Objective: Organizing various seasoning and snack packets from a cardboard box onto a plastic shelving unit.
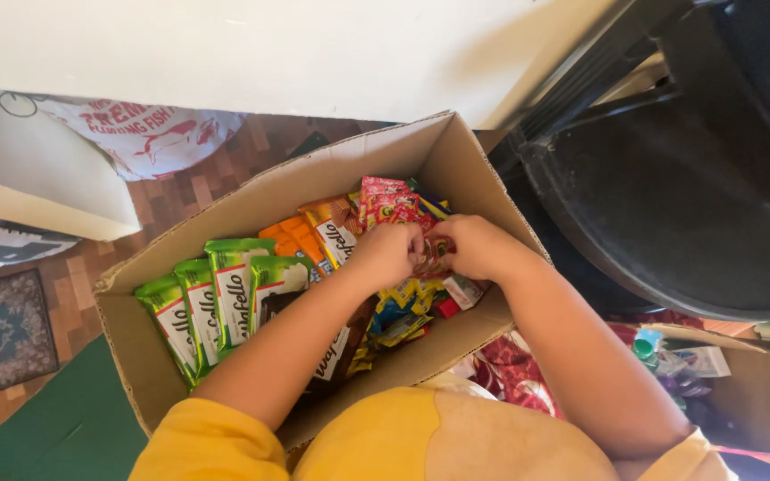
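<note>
Both my hands are down inside an open cardboard box (251,200) full of snack packets. My left hand (387,254) and my right hand (477,247) meet over the right part of the box, fingers pinched together on a small red packet (430,258). Green wafer packets (216,294) stand in a row at the left of the box. Orange packets (314,233) and red packets (385,200) stand behind my hands. Yellow and blue packets (398,312) lie under my wrists. My yellow sleeves fill the bottom of the view.
A black chair (679,178) stands right of the box. A second, smaller cardboard box (750,392) with small items sits at the lower right. A white printed bag (149,138) lies on the wood floor behind, a small rug (2,330) at far left, a green sheet (64,419) by it.
</note>
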